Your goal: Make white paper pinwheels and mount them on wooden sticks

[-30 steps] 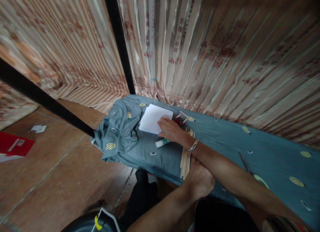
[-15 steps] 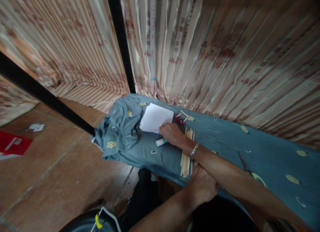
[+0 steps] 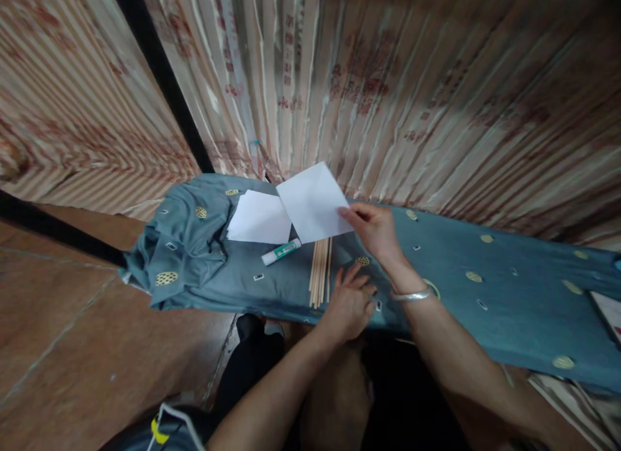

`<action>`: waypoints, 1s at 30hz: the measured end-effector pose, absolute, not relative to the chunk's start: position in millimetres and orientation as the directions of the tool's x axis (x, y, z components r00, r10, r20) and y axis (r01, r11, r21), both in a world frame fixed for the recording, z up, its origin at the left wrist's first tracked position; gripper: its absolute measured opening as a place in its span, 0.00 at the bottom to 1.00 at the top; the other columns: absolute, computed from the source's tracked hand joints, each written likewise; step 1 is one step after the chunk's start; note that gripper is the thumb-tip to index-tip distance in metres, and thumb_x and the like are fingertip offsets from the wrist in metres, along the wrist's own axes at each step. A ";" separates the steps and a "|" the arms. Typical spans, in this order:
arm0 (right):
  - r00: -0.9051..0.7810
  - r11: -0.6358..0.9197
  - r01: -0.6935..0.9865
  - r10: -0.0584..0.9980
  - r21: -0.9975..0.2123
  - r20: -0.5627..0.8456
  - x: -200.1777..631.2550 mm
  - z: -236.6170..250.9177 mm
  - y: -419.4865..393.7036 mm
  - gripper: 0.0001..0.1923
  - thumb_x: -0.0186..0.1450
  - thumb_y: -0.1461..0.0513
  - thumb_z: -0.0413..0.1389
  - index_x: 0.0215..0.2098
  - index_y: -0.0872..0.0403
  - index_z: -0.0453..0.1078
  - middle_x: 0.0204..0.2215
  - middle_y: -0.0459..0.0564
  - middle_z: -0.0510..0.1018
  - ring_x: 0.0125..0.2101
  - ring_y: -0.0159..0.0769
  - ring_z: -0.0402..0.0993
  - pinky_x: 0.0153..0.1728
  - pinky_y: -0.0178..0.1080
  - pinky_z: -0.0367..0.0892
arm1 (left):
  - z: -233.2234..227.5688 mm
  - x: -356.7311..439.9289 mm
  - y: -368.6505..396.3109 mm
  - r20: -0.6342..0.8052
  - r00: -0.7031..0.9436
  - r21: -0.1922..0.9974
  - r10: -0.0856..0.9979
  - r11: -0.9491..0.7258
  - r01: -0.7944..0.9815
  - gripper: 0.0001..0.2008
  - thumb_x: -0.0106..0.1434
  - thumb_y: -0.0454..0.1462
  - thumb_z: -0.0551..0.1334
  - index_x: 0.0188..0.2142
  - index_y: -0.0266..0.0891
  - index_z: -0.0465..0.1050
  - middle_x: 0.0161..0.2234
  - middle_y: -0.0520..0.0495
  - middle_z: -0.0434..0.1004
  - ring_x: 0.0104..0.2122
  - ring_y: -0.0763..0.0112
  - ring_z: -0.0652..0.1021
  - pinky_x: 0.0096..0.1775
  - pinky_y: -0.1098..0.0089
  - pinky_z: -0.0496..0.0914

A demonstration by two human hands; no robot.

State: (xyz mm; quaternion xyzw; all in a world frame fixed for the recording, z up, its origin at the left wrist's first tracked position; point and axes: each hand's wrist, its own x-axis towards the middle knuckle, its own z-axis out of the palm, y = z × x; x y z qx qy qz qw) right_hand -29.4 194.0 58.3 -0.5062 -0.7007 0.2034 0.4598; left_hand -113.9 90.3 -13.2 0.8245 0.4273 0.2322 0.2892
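Pinching a white sheet (image 3: pixel 314 205) by its right edge, between thumb and fingers of the right hand (image 3: pixel 373 228); extending leftward from that pinch, out over the far end of the wooden sticks (image 3: pixel 319 273) and hiding it; slanting, by its longer axis, from far left to near right, as far as foreshortening shows; nearer to the sheet with the right hand, nearer to the sticks with the left hand (image 3: pixel 353 302); spreading the left fingers, palm down, over the blue-grey cloth (image 3: pixel 286 289) just right of the sticks; hard to say if touching them; pointing the sticks lengthwise from person toward striped curtain (image 3: pixel 436 147); can see a glue stick (image 3: pixel 281 252) askew, left of the sticks, meeting the sheet's near corner in view; can see a paper stack (image 3: pixel 261 219) left of and beyond the sticks, contact with the sheet unclear; right of the sticks, past the silver bracelet (image 3: pixel 411 296), can see part of a yellow-green loop (image 3: pixel 433 286); on containers, nearer and far left of the sticks, can see a black rounded thing (image 3: pixel 133 435); can't make out whether hollow, nor any contents.
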 end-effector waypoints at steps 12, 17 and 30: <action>-0.319 0.519 0.828 0.749 -0.214 0.582 72.8 28.9 80.6 0.13 0.68 0.67 0.51 0.47 0.57 0.75 0.45 0.59 0.81 0.46 0.43 0.77 0.50 0.45 0.72 | -41.0 -141.8 121.4 0.223 0.387 0.646 0.895 -0.433 0.629 0.25 0.63 0.32 0.57 0.60 0.35 0.62 0.59 0.33 0.68 0.61 0.55 0.67 0.60 0.50 0.63; -0.501 0.584 0.787 0.794 -0.201 0.345 64.2 -14.9 70.0 0.15 0.66 0.71 0.49 0.47 0.60 0.74 0.45 0.61 0.80 0.46 0.45 0.76 0.48 0.48 0.74 | -45.2 -145.8 122.1 0.341 0.379 0.620 0.860 -0.509 0.598 0.44 0.58 0.30 0.61 0.68 0.42 0.39 0.69 0.35 0.44 0.68 0.53 0.53 0.63 0.50 0.56; -0.212 0.233 0.606 0.969 -0.761 0.127 120.8 -25.4 70.0 0.18 0.59 0.70 0.54 0.46 0.51 0.75 0.56 0.55 0.74 0.58 0.44 0.68 0.59 0.52 0.63 | -44.1 -134.4 106.5 0.293 0.625 0.638 0.723 -0.635 0.436 0.17 0.63 0.30 0.56 0.49 0.42 0.75 0.51 0.43 0.78 0.52 0.64 0.76 0.57 0.53 0.68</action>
